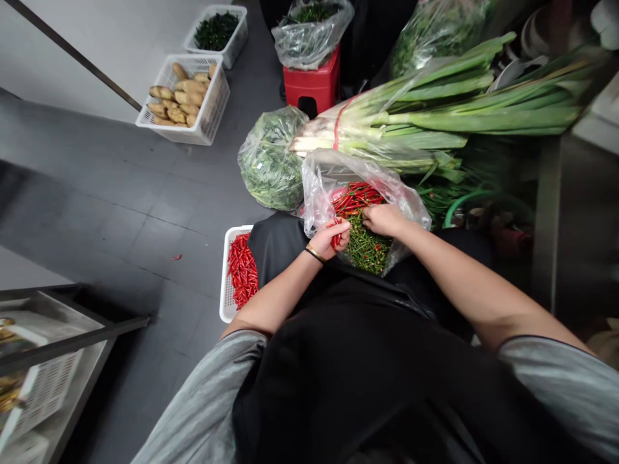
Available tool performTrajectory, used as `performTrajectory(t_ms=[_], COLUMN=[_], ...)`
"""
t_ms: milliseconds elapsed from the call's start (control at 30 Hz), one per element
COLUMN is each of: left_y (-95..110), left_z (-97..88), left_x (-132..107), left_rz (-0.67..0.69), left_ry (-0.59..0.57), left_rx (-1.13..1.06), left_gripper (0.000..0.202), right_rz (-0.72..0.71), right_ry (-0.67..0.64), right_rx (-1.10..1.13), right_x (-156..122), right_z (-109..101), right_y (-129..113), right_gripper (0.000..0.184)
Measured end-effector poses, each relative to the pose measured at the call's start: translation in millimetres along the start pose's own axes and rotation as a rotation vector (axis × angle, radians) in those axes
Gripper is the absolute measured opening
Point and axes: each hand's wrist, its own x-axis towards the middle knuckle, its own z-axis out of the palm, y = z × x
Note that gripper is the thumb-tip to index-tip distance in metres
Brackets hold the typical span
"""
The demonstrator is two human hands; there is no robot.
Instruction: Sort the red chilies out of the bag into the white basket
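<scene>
A clear plastic bag (316, 187) lies open on my lap, with red chilies (358, 196) heaped at its far side and green chili stems (366, 245) nearer to me. My left hand (333, 238) is closed around a few red chilies at the bag's left edge. Over the heap, my right hand (382, 220) has its fingers bent down among the chilies and stems; its fingertips are hidden, and what they pinch I cannot make out. To the left of my leg stands a white basket (225, 277) holding many loose red chilies (242, 270).
Tied leeks (416, 119) and a bag of leafy greens (273, 158) lie just past my lap. Behind them is a red stool (314, 80) with a bag on it. A basket of brown roots (207, 125) stands on the floor. A metal rack (97, 335) is at lower left.
</scene>
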Motion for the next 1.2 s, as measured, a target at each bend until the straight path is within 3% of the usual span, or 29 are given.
performTrajectory(t_ms=[133, 233, 333, 433, 567, 667, 767, 867, 933, 1000, 1067, 1133, 1200], left_y=[-4.8, -7.0, -10.6, -11.7, -4.4, 0.1, -0.9, -5.1, -8.4, -11.4, -13.4, -13.9, -12.6], left_z=[8.6, 15.2, 15.5, 10.1, 2.7, 1.0, 2.6, 7.6, 12.2, 16.2, 18.1, 17.6, 15.3], left_x=[5.8, 6.8, 4.7, 1.9, -1.7, -5.1, -5.8, -1.3, 2.6, 4.9, 4.8, 2.9, 1.1], left_rz=[0.04, 0.03, -0.068, -0.187, -0.119, -0.038, -0.03, 0.02, 0.023, -0.028, -0.117, -0.211, -0.263], left_ry=[0.118, 0.06, 0.01, -0.047, -0.219, -0.246, -0.218, -0.113, -0.044, -0.003, 0.007, -0.019, -0.065], left_rx=[0.254, 0.445, 0.554, 0.467, 0.131, 0.047, 0.083, 0.145, 0.241, 0.354, 0.403, 0.359, 0.262], left_gripper=[0.043, 0.042, 0.034, 0.029, 0.037, 0.045, 0.047, 0.046, 0.047, 0.044, 0.043, 0.043, 0.039], right_rz=[-0.003, -0.035, -0.086, -0.026, 0.185, 0.163, 0.159, 0.164, 0.088, 0.011, -0.022, -0.012, 0.034], right_ry=[0.111, 0.11, 0.274, 0.356, 0.184, 0.036, 0.027, 0.104, 0.084, 0.067, 0.164, 0.282, 0.298], right_rx=[0.626, 0.987, 0.811, 0.474, 0.087, -0.055, 0.028, 0.498, 0.884, 1.057, 0.921, 0.614, 0.337], right_x=[-20.2, -44.9, -64.8, -68.0, -43.6, -21.0, -12.7, -23.2, -37.2, -52.3, -63.6, -66.2, -57.1], right_z=[-9.2, -6.0, 5.5, 13.4, 12.1, 7.0, 0.4, -5.0, -5.1, -1.9, 2.8, 5.7, 5.2], right_y=[6.5, -5.8, -18.2, -12.9, 3.6, 8.2, 14.4, 20.2, 15.4, 2.5, -12.8, -23.0, -24.3], right_gripper=[0.017, 0.024, 0.025, 0.023, 0.039, 0.037, 0.025, 0.025, 0.033, 0.039, 0.037, 0.033, 0.033])
